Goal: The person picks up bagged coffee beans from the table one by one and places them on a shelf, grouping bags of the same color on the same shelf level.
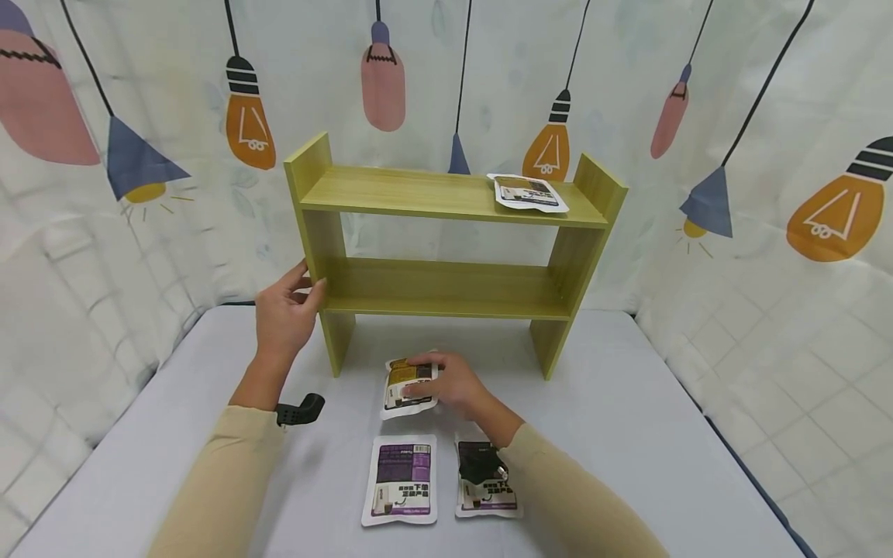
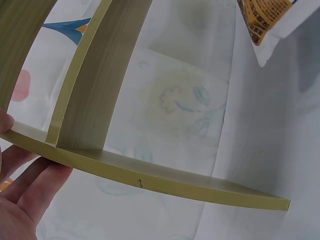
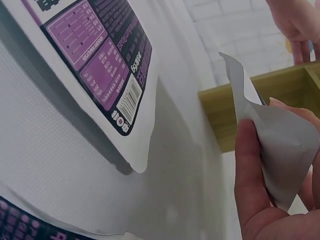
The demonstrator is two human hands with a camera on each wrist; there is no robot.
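A yellow-green two-tier wooden shelf (image 1: 446, 288) stands on the table, and my left hand (image 1: 284, 314) grips its left side panel, thumb on the front edge and fingers on the outer face. In front of the shelf, my right hand (image 1: 456, 385) pinches a white foil pouch (image 1: 400, 377) with a yellow-brown label, raised off the table. From the right wrist view, the pouch's plain back (image 3: 287, 145) shows between thumb and fingers. A pouch with a purple label (image 1: 403, 473) lies flat nearer me. Beside it lies a dark-labelled pouch (image 1: 481, 500), partly hidden under my right wrist.
Another pouch (image 1: 528, 194) rests on the right part of the top board. A white cloth covers the table (image 1: 607, 434). Behind the shelf hangs a curtain (image 1: 432, 70) printed with lamps and bulbs. A black band (image 1: 300, 409) circles my left wrist.
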